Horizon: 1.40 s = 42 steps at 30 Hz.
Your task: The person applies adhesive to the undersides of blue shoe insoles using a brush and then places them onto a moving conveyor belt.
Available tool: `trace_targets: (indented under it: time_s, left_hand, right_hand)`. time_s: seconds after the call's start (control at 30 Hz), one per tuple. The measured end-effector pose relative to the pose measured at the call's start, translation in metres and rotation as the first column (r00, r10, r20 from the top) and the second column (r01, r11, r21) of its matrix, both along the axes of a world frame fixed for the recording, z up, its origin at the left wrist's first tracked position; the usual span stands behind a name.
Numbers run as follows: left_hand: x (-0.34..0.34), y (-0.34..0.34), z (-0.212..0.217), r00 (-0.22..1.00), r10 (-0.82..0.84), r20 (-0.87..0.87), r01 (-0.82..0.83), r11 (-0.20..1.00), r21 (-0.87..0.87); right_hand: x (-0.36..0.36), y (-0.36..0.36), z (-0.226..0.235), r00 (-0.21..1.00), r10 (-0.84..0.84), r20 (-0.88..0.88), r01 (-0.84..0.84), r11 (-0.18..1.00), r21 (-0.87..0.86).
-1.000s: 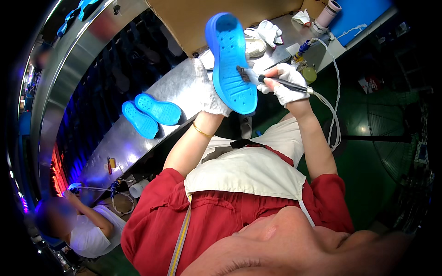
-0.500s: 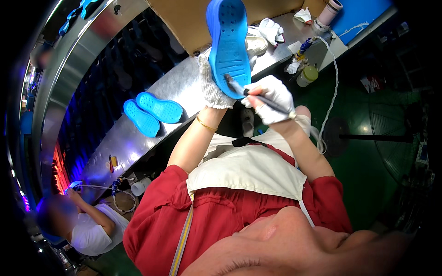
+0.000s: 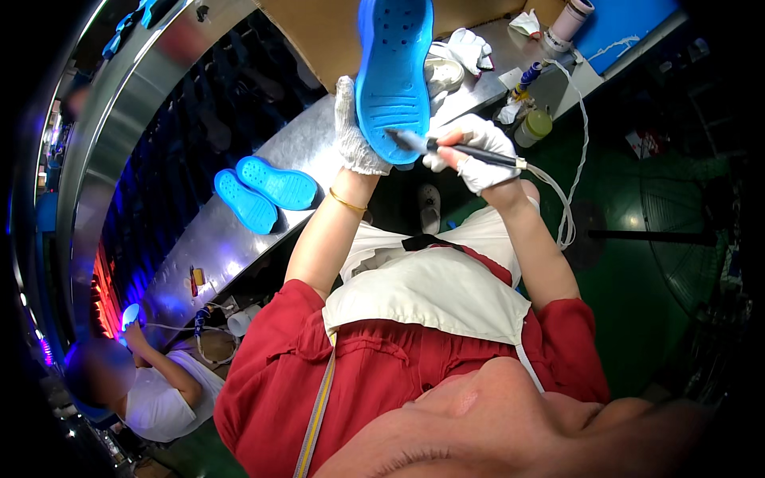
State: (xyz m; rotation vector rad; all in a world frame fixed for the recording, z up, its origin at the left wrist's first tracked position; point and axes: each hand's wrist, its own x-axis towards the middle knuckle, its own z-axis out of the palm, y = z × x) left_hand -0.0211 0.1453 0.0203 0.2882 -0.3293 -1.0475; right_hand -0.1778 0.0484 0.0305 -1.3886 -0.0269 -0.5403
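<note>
A blue shoe sole [image 3: 394,88] is raised in front of me, its hollowed inner side facing up. My left hand [image 3: 356,142], in a whitish knit glove, is closed round its left edge and underside; some fingers are hidden beneath. My right hand [image 3: 478,147], in a white glove with bare fingertips showing, grips a brush [image 3: 488,155] with a black handle and a pale tube at its end. The dark bristles touch the sole's near end. Two more blue soles [image 3: 279,185] lie overlapping on the metal bench [image 3: 307,143] to the left.
Behind the sole stands a cardboard box [image 3: 307,32], with white gloves [image 3: 468,49] nearby. A lidded jar [image 3: 533,127] and a pinkish cylinder [image 3: 569,24] are at the right. A co-worker [image 3: 163,390] sits lower left. A dark-racked machine [image 3: 215,103] borders the bench; a fan [image 3: 677,239] stands right.
The sole has shifted slightly up and left with my left hand. My right hand has turned the brush flatter, its bristles still at the sole's near end. The co-worker's blue piece has tilted up.
</note>
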Motion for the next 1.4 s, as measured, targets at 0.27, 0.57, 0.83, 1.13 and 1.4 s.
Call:
trace_targets:
  time_s: [0.27,0.57,0.83,1.13,1.4]
  left_hand:
    - [0.019,-0.001,0.0,0.978,-0.192,-0.081,0.173,0.966,-0.191]
    - [0.024,0.0,0.003,0.99,-0.087,0.108,0.064,0.978,0.2]
    - [0.024,-0.006,0.017,0.911,-0.413,0.008,0.409,0.904,0.124]
    - [0.034,-0.023,0.007,0.926,-0.295,0.236,0.185,0.899,0.397]
    - [0.025,-0.024,0.015,0.848,-0.323,0.421,0.122,0.891,0.437]
  right_hand:
    - [-0.013,0.013,-0.005,0.963,0.235,-0.131,-0.202,0.954,0.222]
    - [0.006,-0.003,0.017,0.964,-0.114,0.239,0.245,0.728,-0.64]
    - [0.002,-0.014,0.009,0.996,0.091,0.015,-0.066,0.816,-0.574]
    - [0.005,-0.025,0.024,0.998,0.026,-0.063,-0.057,0.825,-0.562]
    - [0.002,-0.053,0.041,0.961,0.126,-0.247,-0.23,0.859,-0.457]
